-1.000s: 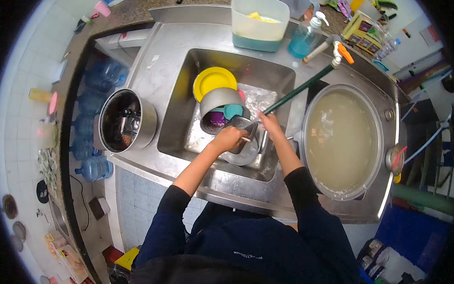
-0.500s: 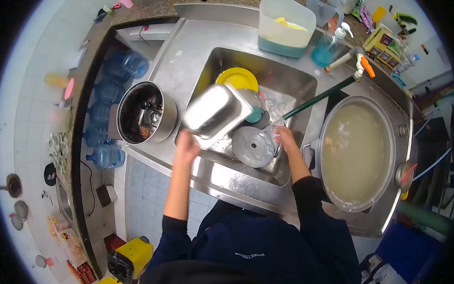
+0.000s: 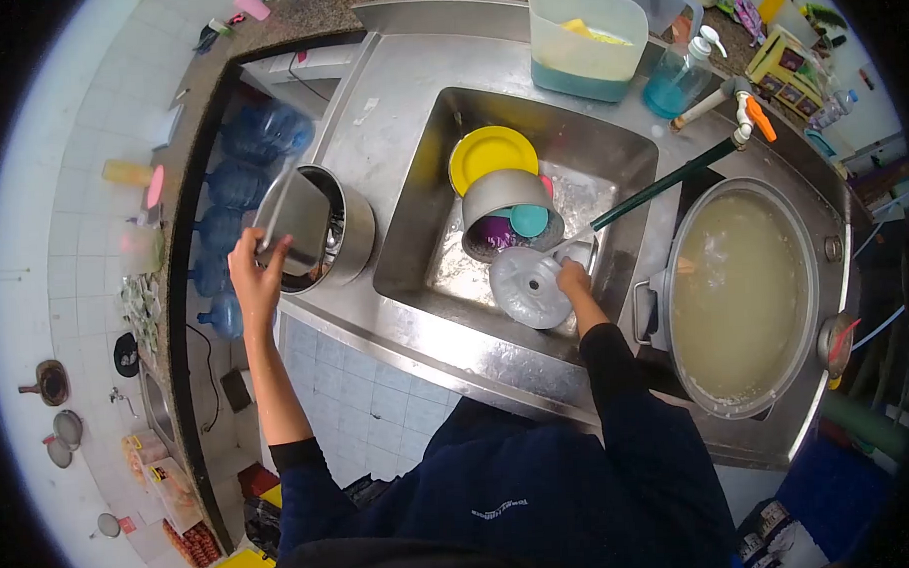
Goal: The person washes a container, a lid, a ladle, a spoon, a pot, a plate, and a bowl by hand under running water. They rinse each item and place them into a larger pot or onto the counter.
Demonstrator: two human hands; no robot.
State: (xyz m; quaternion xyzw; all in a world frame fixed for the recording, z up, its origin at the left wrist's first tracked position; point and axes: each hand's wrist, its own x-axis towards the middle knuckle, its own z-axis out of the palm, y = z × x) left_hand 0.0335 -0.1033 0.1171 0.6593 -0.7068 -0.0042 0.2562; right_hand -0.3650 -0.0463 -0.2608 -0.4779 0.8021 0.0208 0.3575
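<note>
My left hand (image 3: 259, 266) is closed on the rim of a rectangular steel pan (image 3: 300, 225), tilted on its side over the mouth of a deep metal pot (image 3: 356, 232). Inside that pot are dark metal pieces, partly hidden by the pan. Over the sink, my right hand (image 3: 573, 280) has its fingers curled at the edge of a round grey lid (image 3: 525, 290). Just above this hand ends a green hose (image 3: 661, 187) with a clear tip. Behind the lid lies a tipped metal pot (image 3: 506, 190) with a teal cup (image 3: 528, 219) and something purple inside. A yellow plate (image 3: 492, 158) rests farther back.
A wide pot of cloudy liquid (image 3: 741, 304) stands right of the steel sink (image 3: 403, 236). Along the back are a plastic tub (image 3: 586, 44) with a yellow sponge, a blue soap bottle (image 3: 673, 86) and an orange-handled tap (image 3: 759, 118). Water jugs (image 3: 259, 136) sit under the left counter.
My left hand has carried the steel pan left, from above the sink to the deep pot. My right hand stays by the lid. The view has shifted slightly.
</note>
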